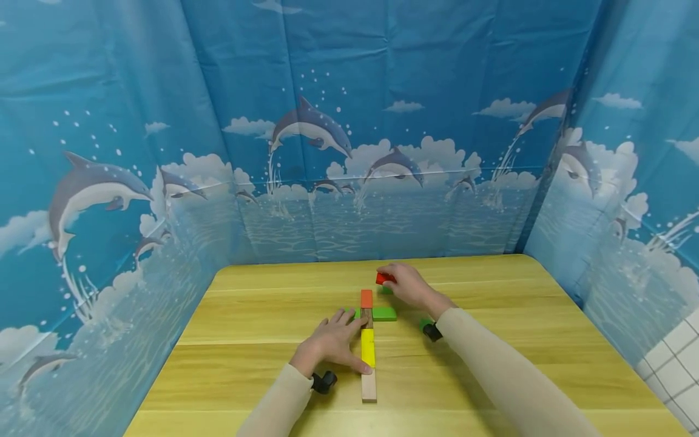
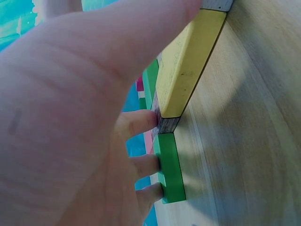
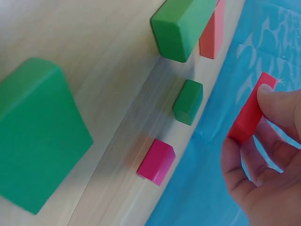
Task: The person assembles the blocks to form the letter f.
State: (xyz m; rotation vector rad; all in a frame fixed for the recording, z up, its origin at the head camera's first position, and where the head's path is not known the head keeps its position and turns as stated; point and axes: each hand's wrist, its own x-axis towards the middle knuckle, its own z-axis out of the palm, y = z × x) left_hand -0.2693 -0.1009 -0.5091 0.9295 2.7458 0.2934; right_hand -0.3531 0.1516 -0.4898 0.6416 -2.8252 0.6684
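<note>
My right hand pinches a flat red wooden block; my left hand rests flat.

The red block sits between thumb and fingertips, lifted just beyond the orange end of the long wooden strip. My left fingers lie straight, touching the strip's yellow rectangular block and green rectangular block. Bare wooden table spreads on both sides.

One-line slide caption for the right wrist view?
Right hand pinches a red block above the table, with green and pink blocks lying nearby.
</note>
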